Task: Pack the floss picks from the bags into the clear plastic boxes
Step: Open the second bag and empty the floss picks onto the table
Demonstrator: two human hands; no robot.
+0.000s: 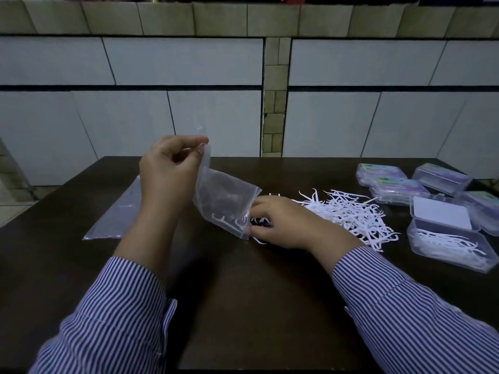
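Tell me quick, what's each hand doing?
Left hand: pinching the clear bag by its top corner.
Right hand: fingers curled at the bag's lower edge; exact grip hidden.

The person is wearing a long-sleeved shirt patterned in narrow blue and white stripes. The left sleeve (113,314) is showing a buttoned-style cuff, with a slit placket running open along its inner edge, where the stripes are turning to a different angle. The right sleeve (410,309) is ending in a plain cuff edge at the wrist, and a seam is crossing it partway up, so the stripes are changing direction there. Both sleeves are lying in soft folds and wrinkles. The left hand (167,168) and the right hand (280,222) are bare, with no gloves, and the short fingernails are showing on the left thumb and forefinger.
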